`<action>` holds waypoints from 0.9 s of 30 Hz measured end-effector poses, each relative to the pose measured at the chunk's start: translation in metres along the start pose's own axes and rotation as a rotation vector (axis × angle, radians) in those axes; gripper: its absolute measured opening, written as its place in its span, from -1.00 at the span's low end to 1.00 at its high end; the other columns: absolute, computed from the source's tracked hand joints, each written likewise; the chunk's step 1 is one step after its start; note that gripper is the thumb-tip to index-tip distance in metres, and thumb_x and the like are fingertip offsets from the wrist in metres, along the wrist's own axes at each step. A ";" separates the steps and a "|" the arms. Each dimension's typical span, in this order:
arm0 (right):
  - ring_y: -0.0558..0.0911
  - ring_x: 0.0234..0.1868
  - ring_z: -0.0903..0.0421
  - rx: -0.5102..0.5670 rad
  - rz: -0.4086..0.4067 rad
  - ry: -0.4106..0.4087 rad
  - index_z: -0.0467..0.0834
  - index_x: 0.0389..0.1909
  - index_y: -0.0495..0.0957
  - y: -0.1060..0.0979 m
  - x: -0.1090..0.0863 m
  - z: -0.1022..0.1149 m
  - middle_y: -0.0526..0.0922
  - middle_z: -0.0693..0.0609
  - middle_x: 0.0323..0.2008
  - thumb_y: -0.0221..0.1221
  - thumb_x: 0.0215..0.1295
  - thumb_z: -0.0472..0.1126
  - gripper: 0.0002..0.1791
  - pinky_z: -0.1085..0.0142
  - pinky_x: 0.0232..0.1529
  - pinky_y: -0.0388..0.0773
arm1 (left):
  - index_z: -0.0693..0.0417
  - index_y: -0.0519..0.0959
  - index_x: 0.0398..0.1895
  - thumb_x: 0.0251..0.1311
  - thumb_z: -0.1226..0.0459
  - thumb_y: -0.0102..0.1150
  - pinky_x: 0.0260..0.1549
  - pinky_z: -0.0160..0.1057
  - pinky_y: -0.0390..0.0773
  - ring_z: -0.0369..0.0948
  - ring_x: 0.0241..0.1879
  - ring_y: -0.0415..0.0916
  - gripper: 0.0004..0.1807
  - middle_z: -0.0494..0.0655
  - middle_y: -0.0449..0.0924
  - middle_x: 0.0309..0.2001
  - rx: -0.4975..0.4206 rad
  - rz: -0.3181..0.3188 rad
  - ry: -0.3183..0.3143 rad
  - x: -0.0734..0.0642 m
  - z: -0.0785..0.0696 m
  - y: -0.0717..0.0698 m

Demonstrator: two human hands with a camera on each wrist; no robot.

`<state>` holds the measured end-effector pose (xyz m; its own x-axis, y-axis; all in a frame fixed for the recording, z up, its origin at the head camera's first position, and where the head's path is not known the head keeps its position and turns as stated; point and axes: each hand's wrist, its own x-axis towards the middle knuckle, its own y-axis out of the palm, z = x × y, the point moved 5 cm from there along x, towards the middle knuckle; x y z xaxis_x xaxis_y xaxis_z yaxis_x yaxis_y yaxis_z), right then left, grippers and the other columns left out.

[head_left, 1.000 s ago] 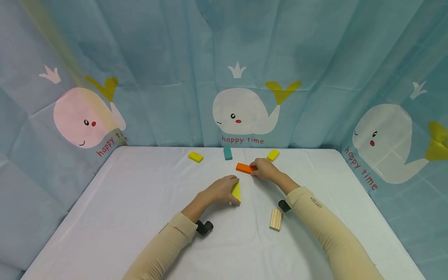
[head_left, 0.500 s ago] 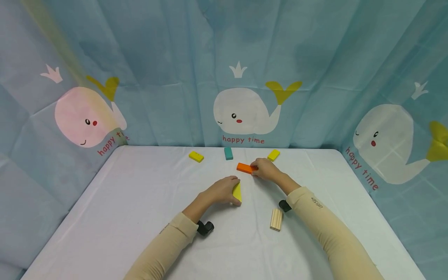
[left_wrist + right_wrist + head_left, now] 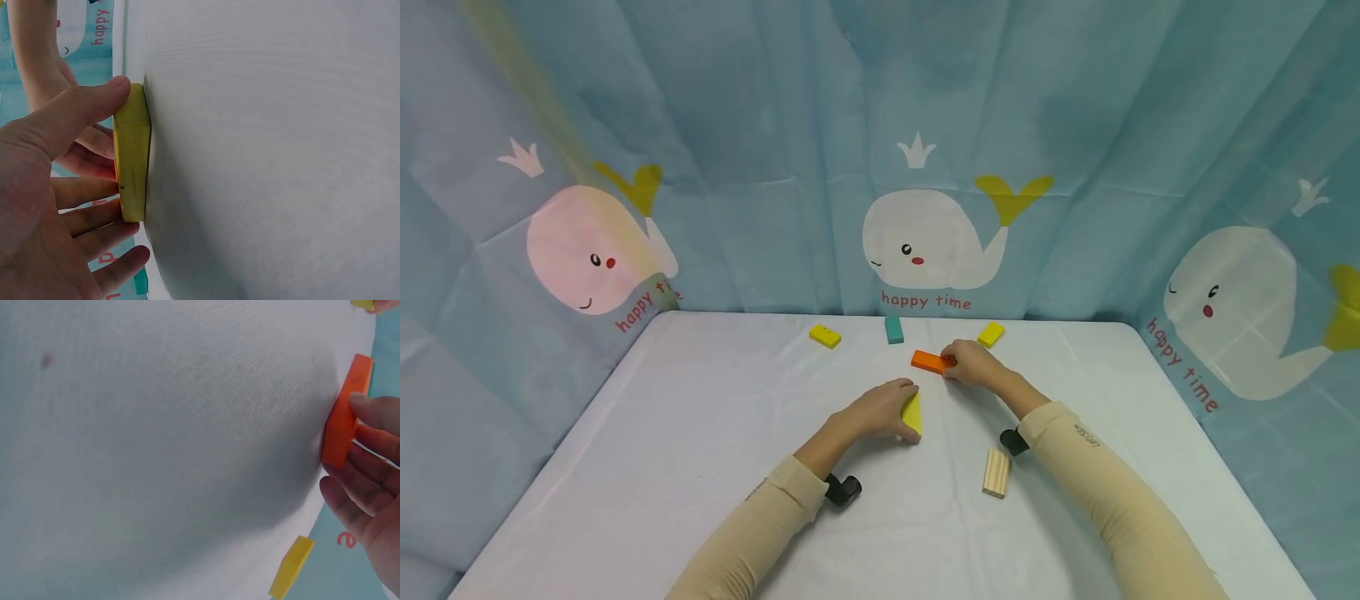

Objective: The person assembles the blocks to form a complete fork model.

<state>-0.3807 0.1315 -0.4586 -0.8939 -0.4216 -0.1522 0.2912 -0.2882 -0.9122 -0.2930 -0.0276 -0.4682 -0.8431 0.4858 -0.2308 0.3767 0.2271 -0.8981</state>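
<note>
The left hand (image 3: 880,411) has its thumb and fingers bridging an angular yellow block (image 3: 912,415), a partly opened grip, fingers fanned; the block's long axis runs away from the person, its visible top tapering to a wedge. And just beyond it, the right hand (image 3: 973,362) pinches the end of an orange block (image 3: 928,361), thumb against fingers! That one is smooth, painted and rectangular, lying crosswise, free end pointing leftward and slightly away. Past the right hand sits a plain yellow block (image 3: 991,334); farther left, beyond both hands, a teal block (image 3: 893,329) and a marked yellow block (image 3: 825,336). Nearer the person, between the forearms, lies a striped, pale wooden block (image 3: 996,472), all on wrinkled white cloth (image 3: 737,400).
</note>
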 end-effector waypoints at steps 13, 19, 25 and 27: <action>0.54 -0.08 -0.01 -0.004 -0.009 0.016 -0.27 0.12 0.57 0.001 0.004 0.002 0.64 -0.14 -0.04 0.29 0.25 -0.18 -0.57 0.09 0.22 0.53 | 0.08 0.25 0.44 -0.02 -0.09 0.44 0.40 -0.10 0.28 -0.10 0.41 0.25 -0.02 -0.02 0.23 0.46 -0.017 -0.001 -0.006 -0.001 -0.001 -0.001; 0.54 -0.06 -0.02 -0.003 -0.009 0.017 -0.26 0.10 0.58 0.001 0.004 0.004 0.64 -0.14 -0.03 0.28 0.26 -0.21 -0.59 0.08 0.23 0.52 | 0.06 0.24 0.45 -0.01 -0.09 0.43 0.41 -0.10 0.26 -0.11 0.42 0.23 -0.02 -0.04 0.22 0.47 -0.028 0.002 -0.010 -0.001 0.001 0.000; 0.55 -0.05 -0.02 -0.005 -0.008 0.002 -0.25 0.10 0.59 0.001 0.004 0.006 0.65 -0.14 -0.02 0.28 0.26 -0.20 -0.60 0.08 0.23 0.51 | 0.04 0.22 0.46 -0.01 -0.09 0.43 0.42 -0.09 0.25 -0.11 0.43 0.21 -0.02 -0.05 0.19 0.48 -0.049 0.011 -0.014 -0.001 0.002 0.001; 0.55 -0.05 -0.02 -0.009 -0.005 -0.002 -0.25 0.10 0.59 0.001 0.004 0.006 0.64 -0.14 -0.02 0.28 0.26 -0.20 -0.60 0.08 0.23 0.51 | 0.04 0.21 0.47 0.01 -0.10 0.41 0.42 -0.09 0.24 -0.12 0.44 0.19 -0.02 -0.06 0.17 0.49 -0.065 0.018 -0.016 -0.001 0.003 0.002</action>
<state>-0.3819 0.1239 -0.4577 -0.8948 -0.4216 -0.1466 0.2834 -0.2831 -0.9163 -0.2923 -0.0300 -0.4706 -0.8414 0.4774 -0.2533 0.4160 0.2730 -0.8674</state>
